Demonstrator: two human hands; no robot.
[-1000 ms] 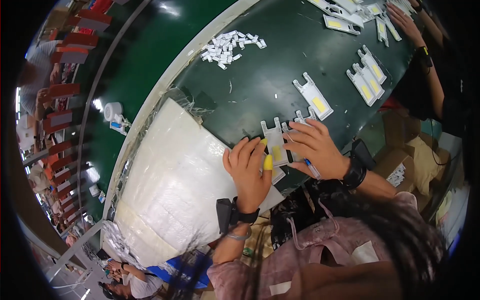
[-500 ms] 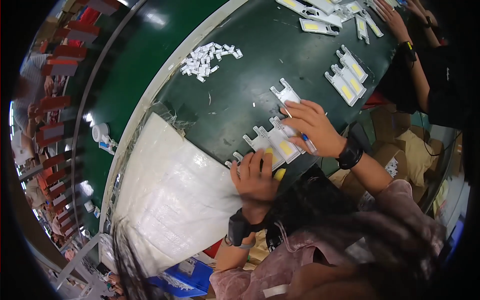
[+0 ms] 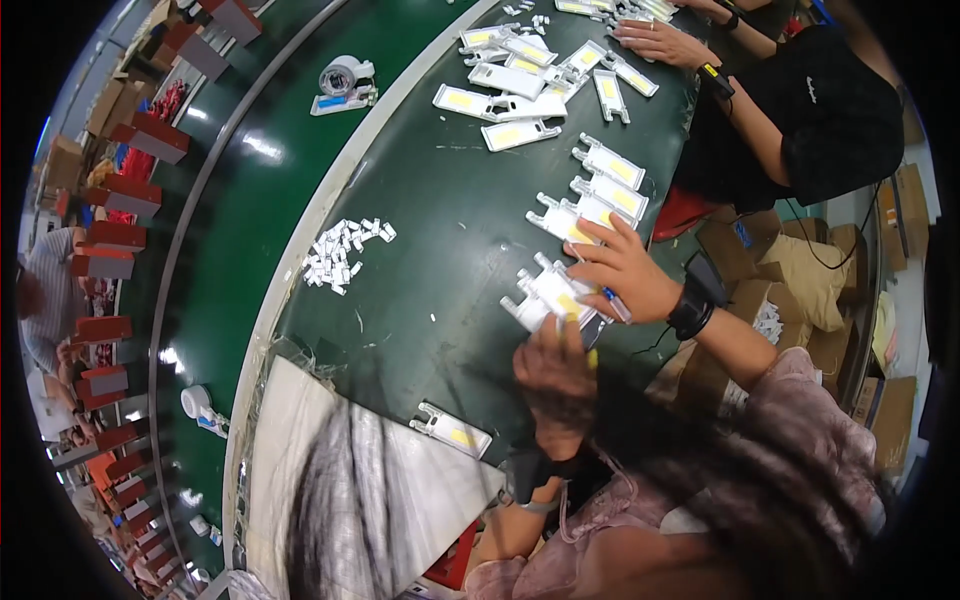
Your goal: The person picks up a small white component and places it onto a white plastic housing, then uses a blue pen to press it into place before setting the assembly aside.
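At 3 o'clock, right hand [image 3: 630,277] holds pen-like tool [image 3: 617,304]; blurred left hand [image 3: 555,378], grip unclear; align white panels [image 3: 548,290] squarely.

Your head has turned, so the far pile of pale panels [image 3: 520,70], earlier cut off at the upper edge, shows much more fully, and a round white device [image 3: 340,75] has come into view on the green belt. Your left hand [image 3: 560,375] has left the wrapped white sheet [image 3: 425,510], and its blurred fingers now reach the near end of the clustered panels [image 3: 530,308]. That cluster now sits away from the sheet and closer to the row of panels [image 3: 612,165] farther along. One lone panel [image 3: 445,428] lies uncovered at the sheet's edge. Your right hand [image 3: 635,283], with its slim tool [image 3: 617,304], now spreads over the cluster.
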